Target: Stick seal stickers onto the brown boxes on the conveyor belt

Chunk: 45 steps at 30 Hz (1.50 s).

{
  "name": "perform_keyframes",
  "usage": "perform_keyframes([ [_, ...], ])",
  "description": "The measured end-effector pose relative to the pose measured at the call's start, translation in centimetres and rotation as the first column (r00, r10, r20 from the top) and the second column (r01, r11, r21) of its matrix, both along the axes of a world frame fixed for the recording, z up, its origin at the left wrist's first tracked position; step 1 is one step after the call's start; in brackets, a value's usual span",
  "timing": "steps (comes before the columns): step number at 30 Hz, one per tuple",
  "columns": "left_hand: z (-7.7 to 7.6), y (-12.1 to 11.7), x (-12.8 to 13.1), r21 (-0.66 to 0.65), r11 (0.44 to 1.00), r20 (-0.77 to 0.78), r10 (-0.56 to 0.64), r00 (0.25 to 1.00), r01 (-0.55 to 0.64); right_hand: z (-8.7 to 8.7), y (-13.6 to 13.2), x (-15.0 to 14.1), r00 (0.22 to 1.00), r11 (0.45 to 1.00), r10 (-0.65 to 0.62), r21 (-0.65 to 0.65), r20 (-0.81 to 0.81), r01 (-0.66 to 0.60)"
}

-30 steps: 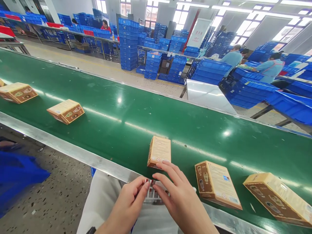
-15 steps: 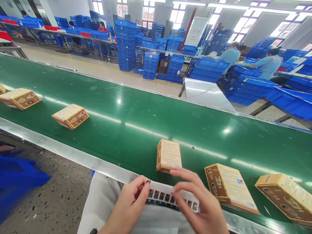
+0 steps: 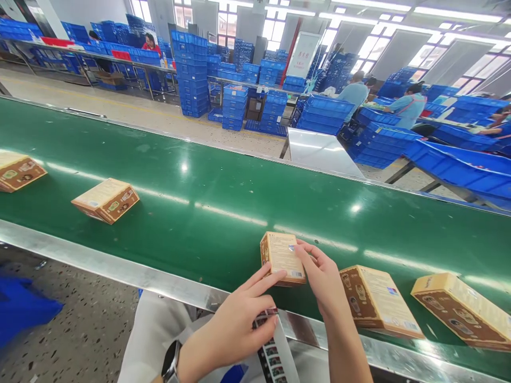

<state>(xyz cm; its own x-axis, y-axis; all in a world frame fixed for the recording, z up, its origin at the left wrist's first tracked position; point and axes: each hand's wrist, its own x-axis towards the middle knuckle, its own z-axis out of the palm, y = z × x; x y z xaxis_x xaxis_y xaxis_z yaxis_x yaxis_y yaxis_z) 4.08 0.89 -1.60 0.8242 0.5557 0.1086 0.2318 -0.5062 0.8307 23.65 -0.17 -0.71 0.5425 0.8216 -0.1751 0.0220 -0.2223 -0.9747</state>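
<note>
A brown and cream carton (image 3: pixel 281 255) lies on the green conveyor belt in front of me. My left hand (image 3: pixel 249 314) grips a strip of stickers (image 3: pixel 273 356), white-backed with rows of small dark pictures. Its index and middle fingers reach out and rest on the carton's near side. My right hand (image 3: pixel 321 271) is at the carton's right edge, thumb and fingers pinching a small shiny sticker (image 3: pixel 292 248) against the top face. A larger carton (image 3: pixel 385 298) with a shiny sticker on its face sits just right of my right forearm.
Another carton (image 3: pixel 465 308) lies far right; two more, a nearer carton (image 3: pixel 107 199) and one at the left edge (image 3: pixel 19 171), lie left on the belt (image 3: pixel 207 234). A metal rail (image 3: pixel 159 274) borders it. Beyond stand stacked blue crates (image 3: pixel 190 74), a metal table (image 3: pixel 319 149) and seated people.
My right hand has left the sticker strip and moved up onto the carton with a small sticker. My left hand has turned the strip and laid two fingers on the carton.
</note>
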Motion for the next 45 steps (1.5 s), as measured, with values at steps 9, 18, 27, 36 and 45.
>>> perform_keyframes([
  [9, 0.2, -0.7, 1.5, 0.003, 0.998, 0.02, -0.06, 0.998, 0.06, 0.3, -0.9, 0.0, 0.934, 0.983, -0.159, -0.035, 0.321, 0.179],
  [18, 0.6, -0.9, 1.9, -0.239, 0.97, 0.134, -0.02, 0.991, 0.052, 0.5, -0.8, 1.8, 0.736, 0.93, -0.311, 0.035, 0.601, 0.365],
  [27, -0.2, -1.7, -1.9, -0.612, 0.716, 0.045, 0.455, 0.889, -0.335, 1.6, -5.6, 1.1, 0.726, 0.969, -0.242, 0.124, 0.643, 0.213],
  [36, -0.6, -3.1, -2.5, -0.565, 0.726, 0.04, 0.5, 0.865, -0.393, 0.5, -6.3, -6.5, 0.489, 0.788, 0.144, 0.199, 0.86, -0.583],
  [45, -0.6, -3.7, -2.3, -0.456, 0.808, 0.061, 0.447, 0.892, -0.373, 0.0, -5.7, -6.0, 0.445, 0.797, 0.116, 0.185, 0.888, -0.575],
])
